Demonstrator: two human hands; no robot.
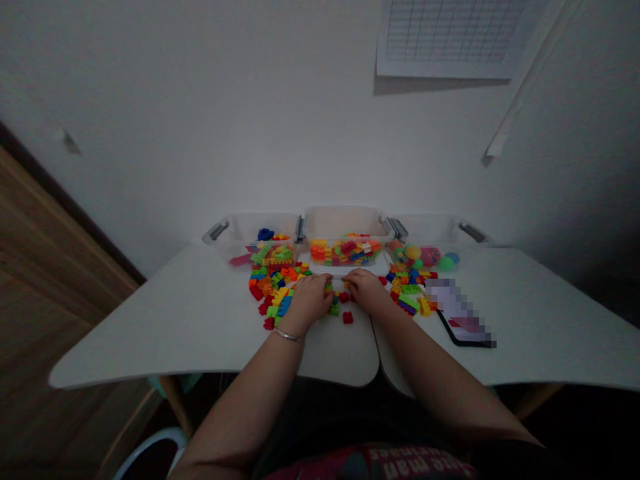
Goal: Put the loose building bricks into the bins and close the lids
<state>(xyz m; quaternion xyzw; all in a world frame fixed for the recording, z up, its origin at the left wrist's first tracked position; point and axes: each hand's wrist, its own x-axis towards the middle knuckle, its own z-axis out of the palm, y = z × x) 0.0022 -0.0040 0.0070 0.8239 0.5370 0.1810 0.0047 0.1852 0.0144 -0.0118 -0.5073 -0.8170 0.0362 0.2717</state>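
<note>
My left hand (314,298), with a bangle on the wrist, is curled over the table with thumb and fingers closed around a small green toy building block (329,287), mostly covered by the fingers. Facing it, a short gap away, my right hand (369,291) pinches a small yellow building block (347,284) at its fingertips. Below and between the hands lie a red block (348,318), another red block (344,297) and a green block (335,310). A loose pile of mixed blocks (273,300) spreads beside my left hand, and more blocks (410,290) lie right of my right hand.
Three clear plastic bins stand against the wall: the left bin (240,227) and middle bin (345,217) hold blocks, the right bin (435,230) colourful balls. A phone (463,317) lies on the right tabletop (540,313). A seam divides the white tables.
</note>
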